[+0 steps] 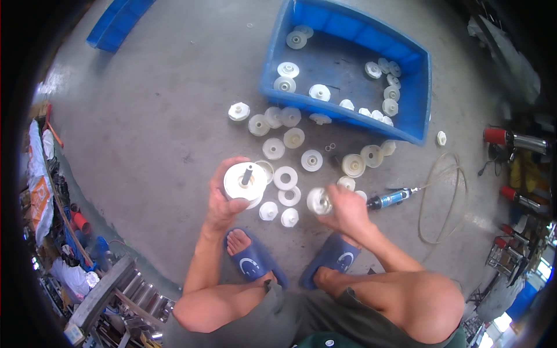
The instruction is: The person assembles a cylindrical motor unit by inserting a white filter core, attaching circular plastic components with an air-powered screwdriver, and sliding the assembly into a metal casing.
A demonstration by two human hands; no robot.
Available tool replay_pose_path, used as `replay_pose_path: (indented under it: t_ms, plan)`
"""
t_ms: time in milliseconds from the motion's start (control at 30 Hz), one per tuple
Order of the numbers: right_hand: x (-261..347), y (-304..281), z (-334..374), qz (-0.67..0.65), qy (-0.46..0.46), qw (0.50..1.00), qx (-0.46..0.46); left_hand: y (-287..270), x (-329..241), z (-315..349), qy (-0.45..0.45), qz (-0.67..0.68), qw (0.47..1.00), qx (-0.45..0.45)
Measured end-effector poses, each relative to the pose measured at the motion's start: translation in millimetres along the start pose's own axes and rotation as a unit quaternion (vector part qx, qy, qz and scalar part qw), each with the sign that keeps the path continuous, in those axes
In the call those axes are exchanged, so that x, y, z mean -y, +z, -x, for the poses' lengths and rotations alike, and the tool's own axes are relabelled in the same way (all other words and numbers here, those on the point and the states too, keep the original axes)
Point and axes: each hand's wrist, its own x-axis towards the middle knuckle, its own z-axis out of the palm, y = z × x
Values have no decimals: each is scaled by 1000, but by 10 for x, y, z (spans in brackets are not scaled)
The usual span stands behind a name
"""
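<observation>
My left hand (218, 204) is closed around a white round plastic wheel (234, 181), its face turned up and a dark shaft (246, 176) standing from its centre. Over the floor to the right, my right hand (349, 210) grips a smaller white round plastic part (318, 202) by its side. That part is slightly blurred, and some of my right fingers are hidden. Between the hands lie two flat white rings (285, 178) and two small white caps (289, 217). More pale discs with hubs (311, 160) are spread beyond them.
A blue plastic bin (348, 17) with several white discs inside stands ahead on the grey floor. To the right lies a blue and black air tool (390, 199) with a coiled hose (426, 232). Metal parts (148, 301) crowd the lower left. My slippered feet (250, 261) are close below the parts.
</observation>
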Motion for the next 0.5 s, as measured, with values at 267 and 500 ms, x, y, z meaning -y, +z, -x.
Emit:
replay_pose_path:
  t_ms: [267, 500]
  plan:
    - [203, -687, -169, -687, -118, 715, -58, 375, -10, -79, -55, -237, 969, 47]
    - [409, -471, -252, -698, -141, 701, 33, 558, -39, -110, -20, -220, 973, 59]
